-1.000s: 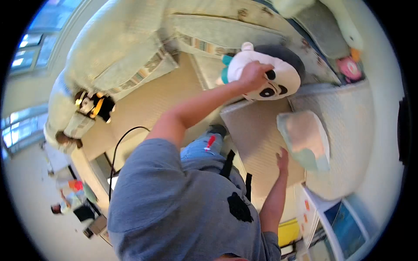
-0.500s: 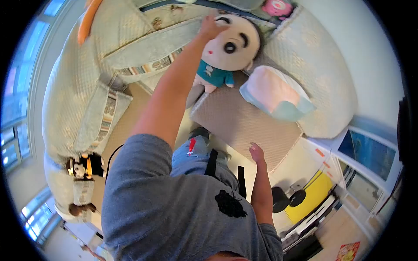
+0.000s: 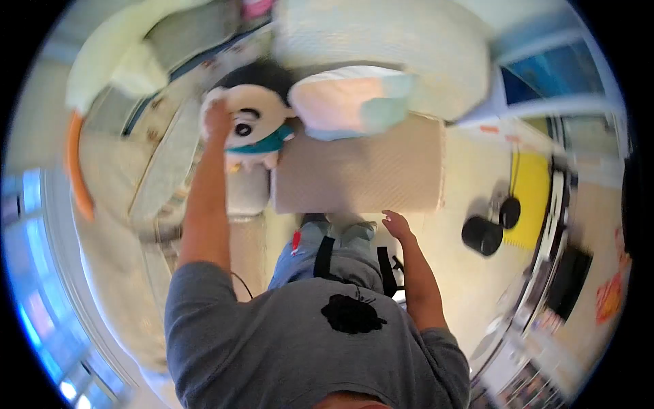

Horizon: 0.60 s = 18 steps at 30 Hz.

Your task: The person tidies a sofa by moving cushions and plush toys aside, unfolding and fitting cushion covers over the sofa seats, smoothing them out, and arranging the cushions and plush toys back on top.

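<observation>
A large plush doll [image 3: 262, 109] with black hair, thick eyebrows and a teal top sits in the corner of the sofa. My left hand [image 3: 218, 119] reaches out to the side of its head, fingers closed against the plush; motion blurs the fingertips. A pink, white and pale-blue pillow [image 3: 334, 105] lies just right of the doll. Beneath the pillow stretches the beige quilted sofa seat [image 3: 361, 170]. Near the front edge of this seat, my right hand [image 3: 397, 223] hangs with its fingers apart and holds nothing.
The sofa's padded back [image 3: 381, 34] curves along the far side. An orange curved object [image 3: 80, 167] lies at left. On the right are a black round object [image 3: 482, 235], a yellow mat [image 3: 531, 198] and a white cabinet with a glass front [image 3: 558, 71]. Windows line the left.
My view has turned, so the doll and pillow now appear further left and more level. My left hand stays at the doll's head. My right hand remains low, holding nothing.
</observation>
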Tool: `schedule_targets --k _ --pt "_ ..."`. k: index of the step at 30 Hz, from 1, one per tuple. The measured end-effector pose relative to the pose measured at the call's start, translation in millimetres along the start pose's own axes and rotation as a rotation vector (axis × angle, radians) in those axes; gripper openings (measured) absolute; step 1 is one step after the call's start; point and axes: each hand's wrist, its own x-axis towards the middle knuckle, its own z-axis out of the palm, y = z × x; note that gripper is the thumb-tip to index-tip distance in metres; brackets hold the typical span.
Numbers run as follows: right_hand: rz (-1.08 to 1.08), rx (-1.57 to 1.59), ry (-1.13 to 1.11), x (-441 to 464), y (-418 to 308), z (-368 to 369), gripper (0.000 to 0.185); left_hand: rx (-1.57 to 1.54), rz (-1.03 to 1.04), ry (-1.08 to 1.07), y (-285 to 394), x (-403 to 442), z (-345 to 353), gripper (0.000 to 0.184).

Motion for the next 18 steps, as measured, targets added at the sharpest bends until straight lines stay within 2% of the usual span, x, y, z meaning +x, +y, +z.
schedule_targets --k 1,2,3,4,6,8,9,10,11,13,16,18 --pt "0.077 0.044 0.005 -5.9 8.4 6.2 0.037 -0.003 -0.065 -0.046 7.7 4.5 -11.3 0.047" --pt "0.057 0.060 0.048 -11.0 15.8 11.7 0.037 0.019 -0.004 0.037 3.0 12.7 -10.4 0.048" --pt "0.049 0.078 0.098 -19.3 23.0 15.7 0.037 -0.122 -0.070 0.123 -6.3 25.7 2.0 0.052" --pt "0.109 0.123 0.087 -28.3 25.9 18.8 0.037 -0.225 -0.084 0.208 0.0 19.9 -17.1 0.054" --pt "0.108 0.148 0.189 -36.5 25.1 21.8 0.036 0.247 0.239 0.409 -53.2 68.4 23.7 0.051" --pt "0.162 0.151 0.275 -49.5 39.7 41.9 0.034 -0.150 -0.248 0.061 -8.6 56.4 -41.2 0.064" --pt "0.220 0.153 0.196 -55.5 45.7 44.6 0.035 -0.173 -0.116 0.229 -10.0 52.9 -30.7 0.065" --pt "0.264 0.153 0.111 -60.4 51.1 44.1 0.036 -0.117 0.030 -0.005 -42.0 83.0 2.7 0.071" --pt "0.293 0.178 0.145 -68.4 55.8 43.4 0.036 -0.088 -0.006 -0.036 -34.5 78.5 1.1 0.072" --pt "0.432 0.169 0.048 -87.5 57.2 40.0 0.035 -0.032 -0.157 -0.083 -8.1 49.1 -5.5 0.074" --pt "0.418 0.268 0.160 -108.2 89.4 49.9 0.035 0.075 -0.373 -0.176 47.0 2.7 -28.7 0.078" --pt "0.412 0.339 0.208 -125.3 110.4 42.3 0.036 0.031 -0.235 0.056 42.5 9.6 14.9 0.080"
